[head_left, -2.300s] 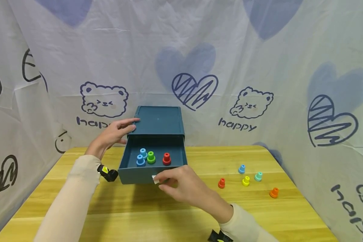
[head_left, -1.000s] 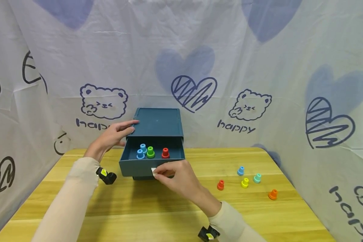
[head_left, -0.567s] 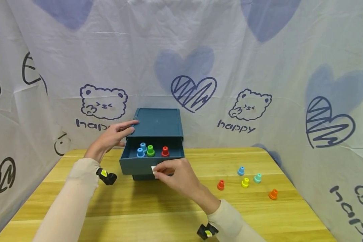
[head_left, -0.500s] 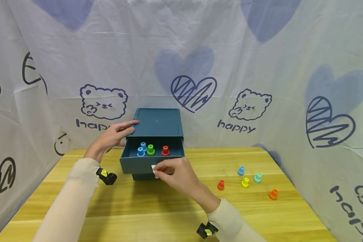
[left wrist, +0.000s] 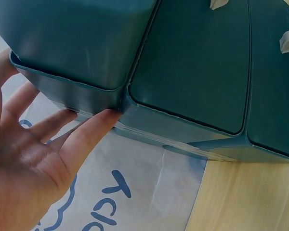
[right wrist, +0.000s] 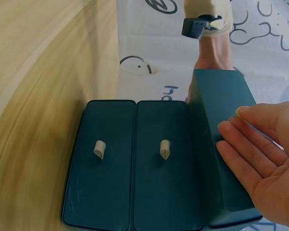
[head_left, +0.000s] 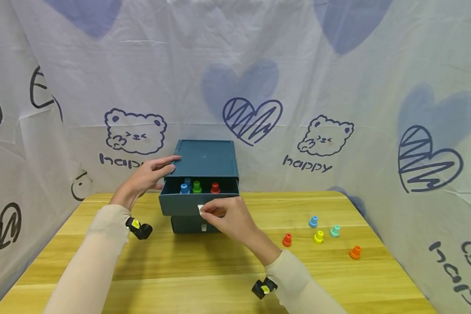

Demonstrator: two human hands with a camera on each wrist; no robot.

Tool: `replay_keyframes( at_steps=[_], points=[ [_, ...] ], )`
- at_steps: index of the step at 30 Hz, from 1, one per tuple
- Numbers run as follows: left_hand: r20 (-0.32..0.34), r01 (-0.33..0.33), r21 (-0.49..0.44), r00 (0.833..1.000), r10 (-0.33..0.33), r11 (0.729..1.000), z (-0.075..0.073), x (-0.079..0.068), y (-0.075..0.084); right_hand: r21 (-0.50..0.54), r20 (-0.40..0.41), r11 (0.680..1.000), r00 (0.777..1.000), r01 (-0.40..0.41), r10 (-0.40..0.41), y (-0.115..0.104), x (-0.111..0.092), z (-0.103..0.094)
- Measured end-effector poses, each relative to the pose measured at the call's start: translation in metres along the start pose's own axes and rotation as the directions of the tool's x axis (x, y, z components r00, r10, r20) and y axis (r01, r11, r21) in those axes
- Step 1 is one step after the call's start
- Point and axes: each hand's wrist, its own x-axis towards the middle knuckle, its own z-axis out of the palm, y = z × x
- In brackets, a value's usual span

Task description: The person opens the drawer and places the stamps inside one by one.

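Observation:
A dark teal cabinet [head_left: 206, 159] of stacked drawers stands at the back of the table. Its top drawer [head_left: 176, 205] is partly pulled out. Inside show two blue pegs [head_left: 184, 189], a green peg [head_left: 197, 187] and a red peg [head_left: 215, 188], their lower parts hidden by the drawer front. The right hand [head_left: 229, 218] pinches the white pull tab [head_left: 200, 208] on that front; in the right wrist view its other fingers [right wrist: 241, 163] lie along the front. The left hand [left wrist: 33, 159], fingers spread, rests against the cabinet's upper left side.
Two lower drawers [right wrist: 108, 187] are closed, each with a pale tab [right wrist: 164, 149]. On the wooden table [head_left: 172, 279] to the right stand several loose pegs, among them a yellow peg [head_left: 318, 237] and an orange peg [head_left: 355, 252]. A printed cloth [head_left: 251, 39] hangs behind.
The right hand has moved away from the person, sliding the top drawer further into the cabinet. The pegs inside went back with it. The left hand has stayed in place.

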Motion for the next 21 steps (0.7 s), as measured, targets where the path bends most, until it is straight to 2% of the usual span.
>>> replay_keyframes(
  at_steps=[11, 21],
  points=[
    [0.015, -0.009, -0.019, 1.000, 0.009, 1.000, 0.000, -0.001, 0.001, -0.009, -0.038, 1.000, 0.999, 0.021, -0.021, 0.015, 0.017, 0.003],
    [0.012, -0.007, -0.044, 1.000, 0.008, 0.999, 0.002, 0.000, 0.000, -0.035, -0.042, 0.999, 0.999, -0.004, 0.003, 0.023, 0.028, 0.002]
  ],
)
